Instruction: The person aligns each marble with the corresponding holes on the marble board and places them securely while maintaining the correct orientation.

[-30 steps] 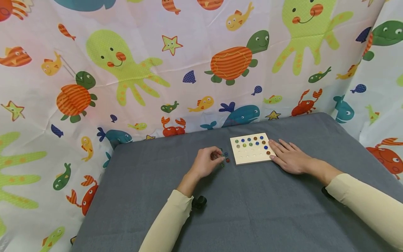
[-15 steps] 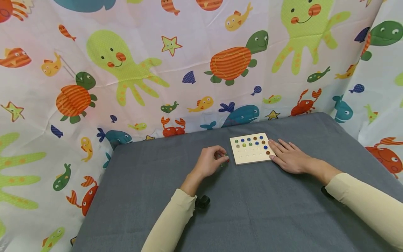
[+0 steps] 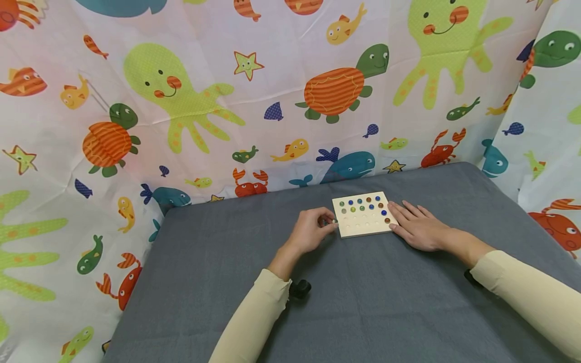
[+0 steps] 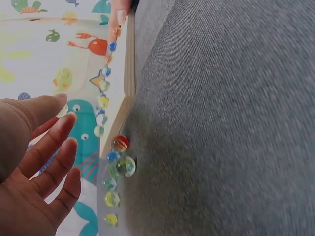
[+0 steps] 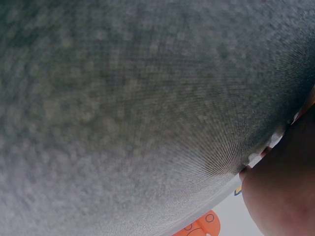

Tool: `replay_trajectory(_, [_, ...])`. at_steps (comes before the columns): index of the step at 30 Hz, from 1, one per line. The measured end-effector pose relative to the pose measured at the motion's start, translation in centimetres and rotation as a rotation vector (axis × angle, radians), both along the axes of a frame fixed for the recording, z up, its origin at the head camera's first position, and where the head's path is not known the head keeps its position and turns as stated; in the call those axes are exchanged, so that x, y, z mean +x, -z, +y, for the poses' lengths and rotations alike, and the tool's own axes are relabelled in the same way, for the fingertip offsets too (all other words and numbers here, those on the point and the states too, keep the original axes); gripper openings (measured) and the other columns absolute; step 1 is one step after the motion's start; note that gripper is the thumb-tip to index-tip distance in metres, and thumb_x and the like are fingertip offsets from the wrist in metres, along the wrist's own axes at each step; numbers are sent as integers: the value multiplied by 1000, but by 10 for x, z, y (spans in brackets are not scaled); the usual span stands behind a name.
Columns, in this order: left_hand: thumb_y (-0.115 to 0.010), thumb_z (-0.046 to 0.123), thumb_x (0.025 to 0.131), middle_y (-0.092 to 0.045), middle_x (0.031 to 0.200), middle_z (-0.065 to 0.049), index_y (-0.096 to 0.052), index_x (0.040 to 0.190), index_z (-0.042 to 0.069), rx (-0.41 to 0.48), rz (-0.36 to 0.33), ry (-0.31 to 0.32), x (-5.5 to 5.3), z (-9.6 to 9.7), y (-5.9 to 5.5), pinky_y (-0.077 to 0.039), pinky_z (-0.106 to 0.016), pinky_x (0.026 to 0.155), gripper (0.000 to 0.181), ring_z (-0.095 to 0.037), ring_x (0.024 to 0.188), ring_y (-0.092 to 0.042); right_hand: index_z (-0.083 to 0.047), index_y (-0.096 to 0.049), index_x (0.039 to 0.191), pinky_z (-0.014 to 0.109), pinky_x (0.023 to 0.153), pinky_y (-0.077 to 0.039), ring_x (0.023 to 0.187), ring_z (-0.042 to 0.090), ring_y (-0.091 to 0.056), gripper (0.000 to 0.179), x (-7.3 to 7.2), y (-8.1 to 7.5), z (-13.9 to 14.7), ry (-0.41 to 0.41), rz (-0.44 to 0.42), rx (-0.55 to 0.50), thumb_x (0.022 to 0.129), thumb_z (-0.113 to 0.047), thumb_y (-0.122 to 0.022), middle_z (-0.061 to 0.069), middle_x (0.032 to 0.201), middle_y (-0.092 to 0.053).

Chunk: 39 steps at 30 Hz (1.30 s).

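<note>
My left hand [image 3: 312, 230] pinches a clear glass marble [image 4: 62, 110] between thumb and index finger, just off the left edge of a pale wooden board [image 3: 358, 229]. Colored marbles fill the board's two back rows and sit down its right side, among them a blue marble [image 3: 383, 213]. Bare hollows show in the front rows. Flat against the board's right edge rests my right hand [image 3: 419, 228], fingers straight. Beside the board's left end, the left wrist view shows several loose marbles, including an orange-red marble [image 4: 120, 143] and a yellow marble [image 4: 112, 198].
A grey cloth [image 3: 363, 297] covers the table. Behind it hangs a white curtain [image 3: 277, 126] printed with sea animals. The right wrist view shows mostly cloth and a blurred part of the hand.
From among the loose marbles, my left hand has moved right to the board's left edge, now with a clear marble in its fingertips. The right hand has stayed on the board's edge.
</note>
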<state>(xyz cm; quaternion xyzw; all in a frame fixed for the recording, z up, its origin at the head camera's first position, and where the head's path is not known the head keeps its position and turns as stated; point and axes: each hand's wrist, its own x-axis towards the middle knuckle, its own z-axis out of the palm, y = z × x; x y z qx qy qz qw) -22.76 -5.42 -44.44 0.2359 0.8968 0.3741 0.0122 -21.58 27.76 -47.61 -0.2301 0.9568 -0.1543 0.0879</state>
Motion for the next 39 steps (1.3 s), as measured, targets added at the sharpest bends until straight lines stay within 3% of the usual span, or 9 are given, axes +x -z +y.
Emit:
replay_trajectory(6, [-73, 24, 97, -71, 95, 4, -74, 107, 14, 8, 0, 19, -2, 9, 0, -48, -23, 70, 13, -7, 78, -60, -1, -18, 162, 71, 115, -7, 152, 51, -11, 70, 3, -8, -4, 0, -10, 21, 111, -46, -34, 22, 168, -16])
replay_trajectory(20, [-73, 21, 97, -71, 95, 4, -74, 108, 12, 1, -22, 46, -7, 29, -2, -45, -21, 67, 14, -8, 76, -56, -2, -19, 162, 72, 114, -6, 151, 52, -12, 70, 2, 0, 0, -16, 19, -43, 110, -46, -35, 23, 167, -19])
replay_trajectory(26, [-72, 22, 98, -71, 94, 5, -75, 107, 13, -1, -32, 45, -9, 38, -1, -45, -20, 67, 13, -7, 76, -56, -2, -18, 162, 71, 115, -7, 152, 50, -12, 70, 4, -4, -3, 2, 10, -1, 111, -46, -35, 21, 168, -18])
replay_trajectory(32, [-73, 21, 97, -71, 95, 5, -74, 108, 13, 4, -44, 50, -11, 47, -3, -45, -20, 67, 13, -8, 77, -56, -2, -21, 162, 72, 114, -8, 151, 51, -14, 70, 3, 1, -1, 0, 40, -25, 110, -47, -36, 22, 167, -21])
replay_trajectory(39, [-71, 23, 98, -71, 94, 7, -75, 107, 15, -42, -37, 42, -17, 59, -2, -44, -20, 68, 12, -8, 78, -56, -3, -20, 162, 72, 114, -6, 151, 51, -13, 71, 1, 2, 0, 2, 28, -33, 110, -48, -36, 22, 167, -20])
